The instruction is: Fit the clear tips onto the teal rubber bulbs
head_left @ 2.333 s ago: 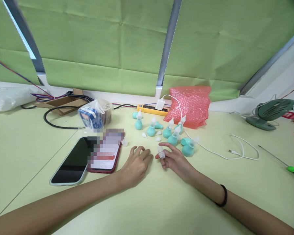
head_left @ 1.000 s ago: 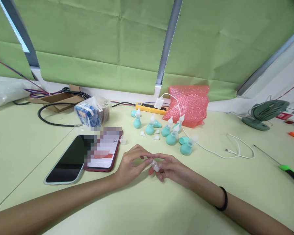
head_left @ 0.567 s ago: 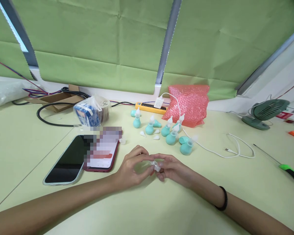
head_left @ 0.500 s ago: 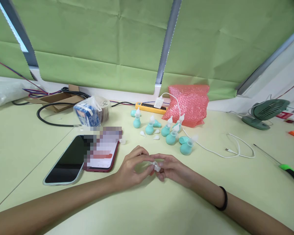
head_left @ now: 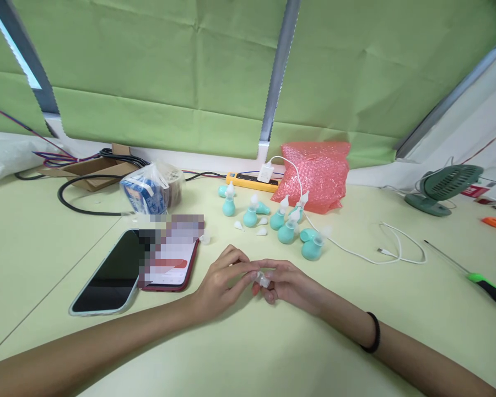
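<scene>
Between the fingertips of both hands is a small clear plastic piece (head_left: 263, 280), partly covered by the fingers. My left hand (head_left: 225, 280) pinches it from the left with thumb and forefinger. From the other side, my right hand (head_left: 293, 285) grips it with fingers curled around it. Beyond the hands stand several teal rubber bulbs with clear nozzles, one of them a front teal bulb (head_left: 286, 231). Further right sits a bulb (head_left: 312, 249) with a wide clear collar. A few loose white tips, such as this white tip (head_left: 262, 231), lie among the bulbs.
To the left lie a dark-screened phone (head_left: 107, 275) and a red-cased phone (head_left: 171, 264). Behind are a wrapped blue package (head_left: 144, 193), a yellow power strip (head_left: 242, 181) and a pink bubble-wrap bag (head_left: 316, 176). Rightward are a white cable (head_left: 397, 242), a screwdriver (head_left: 485, 286) and a green fan (head_left: 448, 187).
The whole view has shifted slightly. Both hands stay together on the clear plastic piece, with only a small shift of the left fingers and thumb.
</scene>
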The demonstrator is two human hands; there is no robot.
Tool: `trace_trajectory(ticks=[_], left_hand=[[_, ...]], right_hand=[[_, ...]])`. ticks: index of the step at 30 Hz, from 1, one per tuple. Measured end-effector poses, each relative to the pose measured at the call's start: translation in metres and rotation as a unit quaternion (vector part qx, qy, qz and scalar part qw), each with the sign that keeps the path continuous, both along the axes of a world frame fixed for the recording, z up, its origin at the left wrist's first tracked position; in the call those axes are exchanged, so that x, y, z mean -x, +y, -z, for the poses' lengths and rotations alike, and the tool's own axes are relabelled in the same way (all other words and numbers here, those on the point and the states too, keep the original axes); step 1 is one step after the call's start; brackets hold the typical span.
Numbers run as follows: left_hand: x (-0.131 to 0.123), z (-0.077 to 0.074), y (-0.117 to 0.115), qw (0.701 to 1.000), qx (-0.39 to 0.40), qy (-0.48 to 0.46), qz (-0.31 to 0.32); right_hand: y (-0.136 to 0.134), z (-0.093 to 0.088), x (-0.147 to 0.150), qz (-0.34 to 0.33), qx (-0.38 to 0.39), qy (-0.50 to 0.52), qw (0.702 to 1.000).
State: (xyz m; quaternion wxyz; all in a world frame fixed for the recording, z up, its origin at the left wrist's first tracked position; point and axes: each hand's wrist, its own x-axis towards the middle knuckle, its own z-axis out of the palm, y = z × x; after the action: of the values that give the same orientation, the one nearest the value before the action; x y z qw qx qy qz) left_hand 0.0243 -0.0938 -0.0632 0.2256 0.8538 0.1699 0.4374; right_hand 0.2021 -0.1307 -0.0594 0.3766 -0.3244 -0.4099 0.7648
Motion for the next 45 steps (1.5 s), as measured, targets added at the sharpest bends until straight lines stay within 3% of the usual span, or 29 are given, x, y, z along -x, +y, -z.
trace_trajectory(ticks=[4, 11, 17, 45], left_hand=[[0.0, -0.0007, 0.0004, 0.999, 0.04, 0.029, -0.01], [0.0, -0.0018, 0.0002, 0.997, 0.076, -0.003, 0.0], [0.0011, -0.0059, -0.0023, 0.998, 0.058, -0.001, 0.021], [0.0003, -0.0006, -0.0021, 0.999, -0.033, 0.008, 0.002]], right_hand=[[-0.0006, 0.0015, -0.0013, -0.01, -0.005, -0.003, 1.0], [0.0, 0.0024, -0.0014, -0.017, -0.009, 0.003, 1.0], [-0.0003, 0.0003, 0.0002, -0.009, -0.007, 0.006, 1.0], [0.0011, 0.002, -0.0005, -0.005, -0.01, 0.018, 1.0]])
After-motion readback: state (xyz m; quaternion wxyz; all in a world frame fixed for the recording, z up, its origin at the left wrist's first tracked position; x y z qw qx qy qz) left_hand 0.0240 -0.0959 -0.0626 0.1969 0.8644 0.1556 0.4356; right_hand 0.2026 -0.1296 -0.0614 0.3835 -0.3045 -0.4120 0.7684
